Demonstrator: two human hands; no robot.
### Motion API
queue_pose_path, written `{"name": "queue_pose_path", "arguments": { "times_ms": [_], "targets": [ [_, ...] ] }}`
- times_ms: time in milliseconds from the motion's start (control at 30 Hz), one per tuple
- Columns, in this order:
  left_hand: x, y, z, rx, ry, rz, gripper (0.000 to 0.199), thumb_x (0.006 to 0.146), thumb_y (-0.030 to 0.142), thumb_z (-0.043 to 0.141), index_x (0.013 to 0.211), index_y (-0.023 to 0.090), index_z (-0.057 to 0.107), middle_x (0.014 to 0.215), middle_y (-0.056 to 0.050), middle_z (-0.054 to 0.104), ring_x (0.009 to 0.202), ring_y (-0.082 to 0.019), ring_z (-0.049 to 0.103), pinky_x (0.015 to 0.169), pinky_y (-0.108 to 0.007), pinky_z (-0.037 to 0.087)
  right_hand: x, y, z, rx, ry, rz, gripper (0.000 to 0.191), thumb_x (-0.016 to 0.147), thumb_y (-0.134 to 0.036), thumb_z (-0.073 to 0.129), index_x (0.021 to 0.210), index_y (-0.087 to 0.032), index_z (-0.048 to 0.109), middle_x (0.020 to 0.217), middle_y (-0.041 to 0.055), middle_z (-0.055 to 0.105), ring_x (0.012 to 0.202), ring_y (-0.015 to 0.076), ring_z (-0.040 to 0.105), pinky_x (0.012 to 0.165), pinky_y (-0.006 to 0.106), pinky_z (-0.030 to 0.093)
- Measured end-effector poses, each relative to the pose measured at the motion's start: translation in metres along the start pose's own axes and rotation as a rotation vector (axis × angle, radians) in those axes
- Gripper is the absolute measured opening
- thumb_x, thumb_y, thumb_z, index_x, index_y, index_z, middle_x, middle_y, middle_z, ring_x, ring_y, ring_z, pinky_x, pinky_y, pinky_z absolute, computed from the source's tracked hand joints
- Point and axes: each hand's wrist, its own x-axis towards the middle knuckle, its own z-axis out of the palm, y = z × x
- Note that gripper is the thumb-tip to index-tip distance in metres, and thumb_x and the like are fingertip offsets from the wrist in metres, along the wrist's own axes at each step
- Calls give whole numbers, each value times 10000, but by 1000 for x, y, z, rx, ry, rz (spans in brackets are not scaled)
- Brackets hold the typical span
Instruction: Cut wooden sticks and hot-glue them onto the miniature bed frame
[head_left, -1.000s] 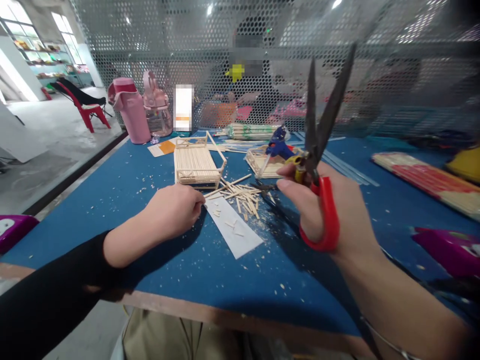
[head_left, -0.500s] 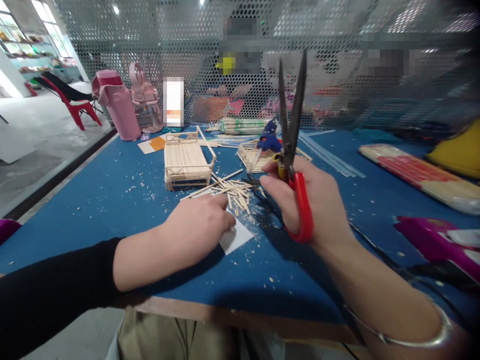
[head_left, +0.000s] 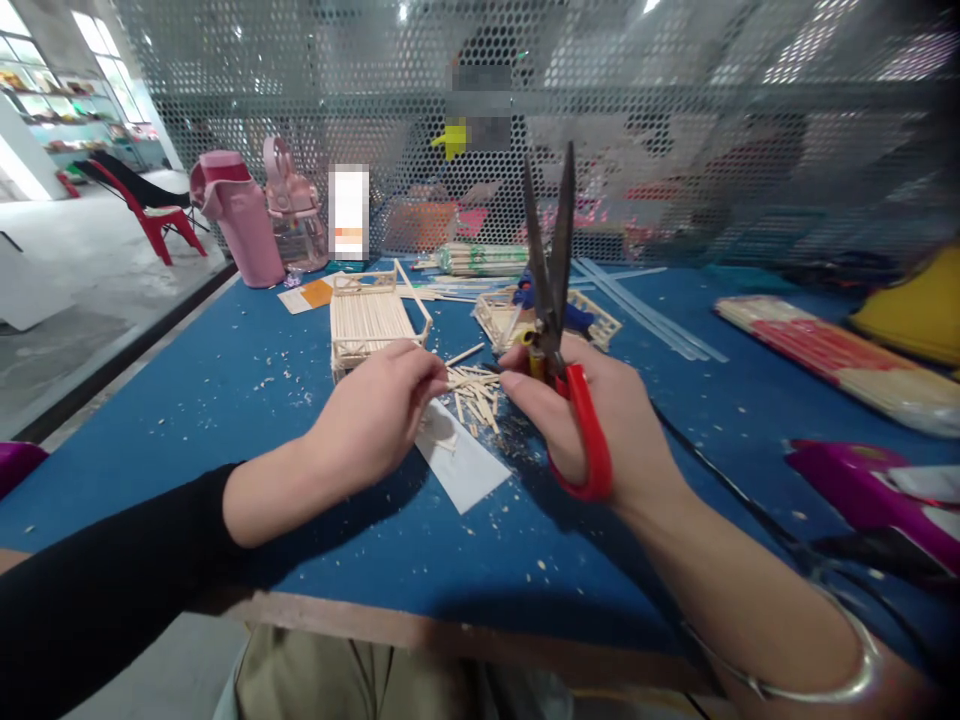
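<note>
My right hand [head_left: 607, 410] is wrapped round a pair of scissors [head_left: 553, 250] with red handles; their dark blades point up and stand a little apart. A small yellow part shows by its fingers, and what it belongs to is unclear. My left hand [head_left: 382, 410] is pinched at the edge of a pile of short wooden sticks [head_left: 480, 405], on a thin stick that reaches toward my right fingertips. Beneath its fingers lies a white paper [head_left: 469, 475] with a small stick piece on it. Just behind stands a stick-built model [head_left: 375, 315] with a slatted top.
A second stick frame [head_left: 495, 315] with a blue glue gun [head_left: 577, 318] lies behind my right hand. Clear glue sticks [head_left: 652, 315], a bagged stick pack [head_left: 832, 360] and a purple tool [head_left: 862, 490] are rightward. A pink flask [head_left: 244, 230] stands back left, before a perforated screen [head_left: 630, 130].
My left hand has risen off the paper and moved left and away from me, uncovering more of it. My right hand and the scissors have shifted left.
</note>
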Motion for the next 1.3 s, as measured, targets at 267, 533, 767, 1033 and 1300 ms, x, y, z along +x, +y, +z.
{"name": "queue_pose_path", "arguments": {
  "times_ms": [267,533,767,1033,1300],
  "targets": [
    [-9,-5,3,-33,91,177,199,917,199,441,835,132,610,816,-65,641,748,-159,590,651,-266,488,-7,11,30,626,-292,126,161,678,-308,673,759,-188,602,733,-4,609,689,135,565,666,272,466],
    [-13,-7,-2,-33,141,238,210,920,189,427,913,149,633,863,-68,654,780,-147,599,690,-274,517,-10,6,35,842,-338,176,96,722,-285,661,718,-204,611,681,-18,581,605,109,536,588,248,456],
    [-15,4,3,-638,112,-172,167,828,236,598,941,144,680,828,-51,684,712,-133,606,650,-259,511,-9,9,32,864,-255,155,126,704,-275,709,757,-218,611,737,-35,579,640,93,560,625,225,472],
    [-16,13,11,-1091,83,-384,247,770,360,631,805,117,650,790,-39,604,659,-115,550,526,-217,451,-11,-6,30,818,-197,223,303,613,-376,766,707,-202,536,670,-35,561,578,107,536,567,251,460],
    [-26,13,-2,-264,-274,189,159,893,248,414,875,166,549,794,-49,625,714,-158,567,675,-290,481,0,5,9,309,-101,175,299,738,-476,610,721,-186,537,602,-14,542,569,141,508,559,283,406]
  ]
}}
